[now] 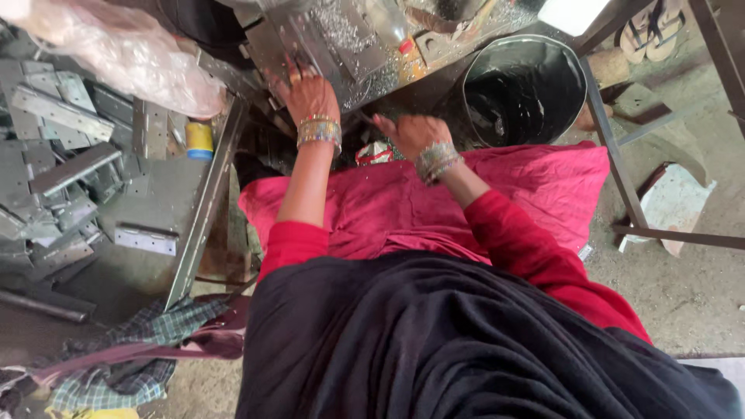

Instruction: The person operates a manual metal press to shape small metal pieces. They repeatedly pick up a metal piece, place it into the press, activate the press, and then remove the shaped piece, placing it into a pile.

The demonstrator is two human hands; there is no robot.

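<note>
arms stretch forward: left hand (309,95) grip closed on metal plate (299,43), right hand (410,133) grip unclear.

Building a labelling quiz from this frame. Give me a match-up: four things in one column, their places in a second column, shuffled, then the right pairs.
Things:
1. left hand
2. right hand
3. metal bucket
4. yellow container

Places:
A. on the left tray, beside the hinge plates
B. low in front of the pink cloth, near a red and white packet
C. right of the workbench, on the floor
D. up on the metal piece at the workbench

Pairs: 1-D, 2-B, 3-C, 4-A
</note>
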